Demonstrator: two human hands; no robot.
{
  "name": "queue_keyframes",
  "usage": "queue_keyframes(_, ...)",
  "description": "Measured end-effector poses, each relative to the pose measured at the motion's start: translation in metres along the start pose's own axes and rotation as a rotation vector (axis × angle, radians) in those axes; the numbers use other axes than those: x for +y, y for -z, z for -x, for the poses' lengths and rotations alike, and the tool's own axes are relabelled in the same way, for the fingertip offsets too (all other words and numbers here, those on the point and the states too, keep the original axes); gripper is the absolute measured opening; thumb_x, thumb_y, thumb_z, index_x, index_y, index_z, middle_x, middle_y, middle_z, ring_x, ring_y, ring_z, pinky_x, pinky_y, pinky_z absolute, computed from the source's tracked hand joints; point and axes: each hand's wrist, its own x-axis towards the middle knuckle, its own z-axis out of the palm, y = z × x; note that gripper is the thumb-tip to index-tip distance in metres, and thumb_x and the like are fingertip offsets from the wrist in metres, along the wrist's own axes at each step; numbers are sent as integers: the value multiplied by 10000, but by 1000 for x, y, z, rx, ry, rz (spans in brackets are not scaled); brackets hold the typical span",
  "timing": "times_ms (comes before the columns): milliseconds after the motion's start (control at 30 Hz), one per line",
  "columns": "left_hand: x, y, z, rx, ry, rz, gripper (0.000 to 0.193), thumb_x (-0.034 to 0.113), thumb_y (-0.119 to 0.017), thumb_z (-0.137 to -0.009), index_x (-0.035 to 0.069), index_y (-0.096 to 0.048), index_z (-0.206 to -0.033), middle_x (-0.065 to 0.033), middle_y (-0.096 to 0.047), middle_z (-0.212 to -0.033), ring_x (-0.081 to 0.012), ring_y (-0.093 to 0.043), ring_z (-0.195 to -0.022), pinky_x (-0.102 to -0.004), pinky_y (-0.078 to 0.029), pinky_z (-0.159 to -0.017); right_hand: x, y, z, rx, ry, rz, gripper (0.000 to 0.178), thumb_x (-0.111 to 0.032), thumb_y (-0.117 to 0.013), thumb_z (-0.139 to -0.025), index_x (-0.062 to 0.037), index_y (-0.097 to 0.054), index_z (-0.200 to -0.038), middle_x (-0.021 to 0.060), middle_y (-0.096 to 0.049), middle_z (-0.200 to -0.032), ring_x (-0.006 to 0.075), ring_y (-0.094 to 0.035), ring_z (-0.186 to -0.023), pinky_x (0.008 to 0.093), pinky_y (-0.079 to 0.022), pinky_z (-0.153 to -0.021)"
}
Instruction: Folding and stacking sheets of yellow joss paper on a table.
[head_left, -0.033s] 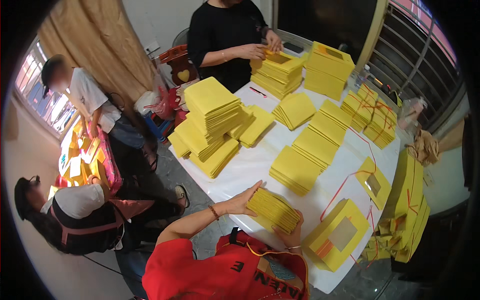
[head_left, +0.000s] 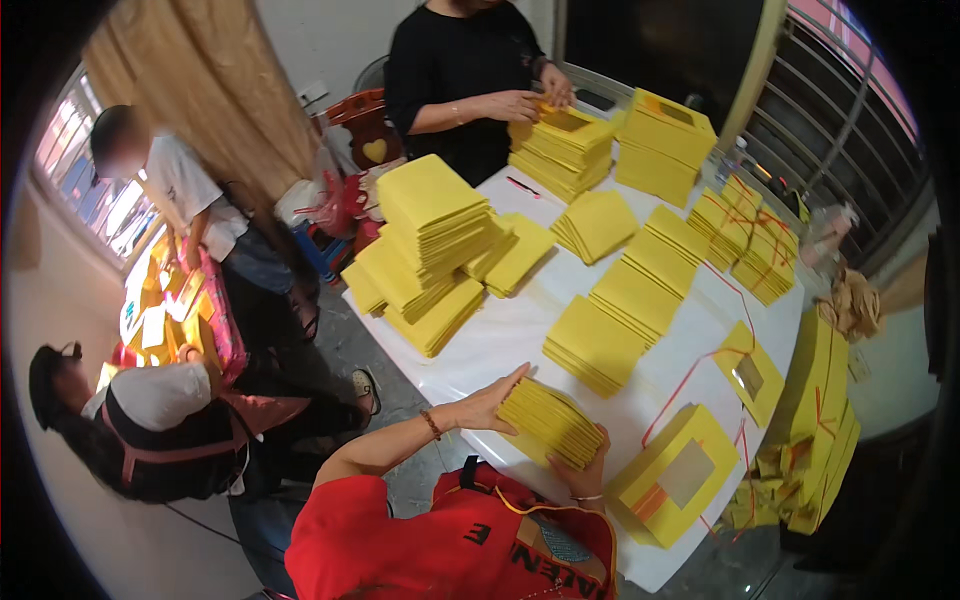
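Between my two hands is a thick stack of yellow envelopes (head_left: 548,422), held at the near edge of the table. My left hand (head_left: 488,404) grips its left end, thumb and fingers apart around the paper. At the opposite end my right hand (head_left: 588,474) is closed on the stack, its fingers partly hidden. Just beyond lies a row of yellow envelope piles (head_left: 592,343). To the right of my right hand sits a yellow stack with a clear window (head_left: 680,475), and a single windowed envelope (head_left: 750,375) lies farther right beside red string (head_left: 690,378).
Tall envelope piles (head_left: 430,225) stand at the table's left. Across the white table (head_left: 480,385) a person in black (head_left: 455,65) handles another pile (head_left: 562,150). String-tied bundles (head_left: 765,255) lie at the far right. Two people (head_left: 165,400) work at a side table on the left.
The whole view has shifted slightly. Both hands keep the same hold on the stack of envelopes.
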Motion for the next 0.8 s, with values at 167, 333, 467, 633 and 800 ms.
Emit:
queue_keyframes(167, 27, 3, -5, 33, 47, 99, 1148, 305, -775, -678, 85, 75, -1418, -203, -332, -1327, -311, -359, -1216, -389, -265, -1036, 1, 7, 1, 45, -118, -195, 864, -24, -765, -592, -28, -266, -1298, 129, -469, -1190, 254, -506, -1054, 355, -438, -894)
queue_keyframes(333, 28, 3, 6, 34, 18, 754, 1071, 395, -680, -784, 109, 136, -1416, -108, -381, -1284, -202, -381, -1154, -328, -229, -1029, -30, 3, -1, 80, -307, -493, 519, -83, -626, -709, -8, -472, -1199, 125, -550, -1124, 257, -547, -1006, 354, -464, -850)
queue_keyframes(467, 17, -2, 10, -57, 12, 752, 1007, 427, -653, -790, 55, 44, -1415, -104, -322, -1354, -196, -307, -1247, -315, -215, -1050, -29, 5, -3, 130, -414, -597, 687, -9, -711, -613, -2, -408, -1229, 131, -534, -1128, 266, -540, -1013, 374, -457, -870)
queue_keyframes(633, 26, 6, 12, -86, 86, 95, 1087, 247, -812, -627, 51, -75, -1402, -167, -316, -1352, -275, -296, -1271, -349, -254, -1049, -20, 3, -3, 46, -50, -64, 878, -77, -805, -580, -31, -264, -1270, 117, -441, -1214, 241, -477, -1093, 359, -437, -900)
queue_keyframes(800, -9, 1, 7, -38, -5, 73, 1026, 130, -815, -579, 67, -179, -1383, -147, -319, -1369, -297, -303, -1274, -369, -262, -1066, 14, -6, -1, 5, 77, 127, 977, -97, -837, -565, -38, -213, -1314, 115, -366, -1281, 235, -437, -1143, 354, -404, -949)
